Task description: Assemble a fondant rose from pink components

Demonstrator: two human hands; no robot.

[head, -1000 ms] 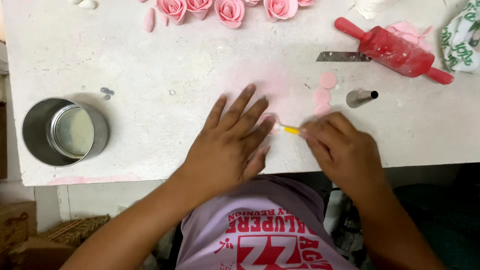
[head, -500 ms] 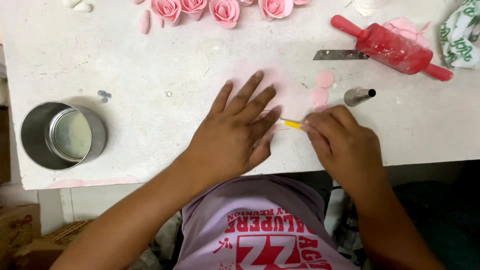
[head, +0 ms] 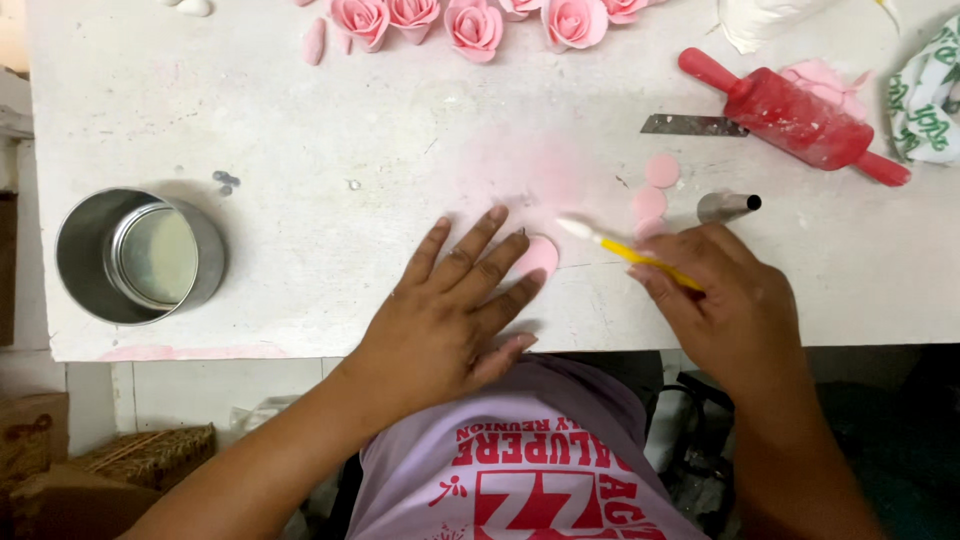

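White table (head: 300,120), pink petal (head: 538,256) under left hand (head: 455,310)

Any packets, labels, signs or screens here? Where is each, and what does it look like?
No screens or signs.
Printed wrapper: right edge of the table, crumpled, white with green print.
White bag: top edge, mostly cut off.
Shirt print: bottom centre, red lettering on lilac cloth.

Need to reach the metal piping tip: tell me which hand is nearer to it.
Right. The right hand lies just below the metal piping tip, holding a yellow modelling tool; the left hand rests flat, further left.
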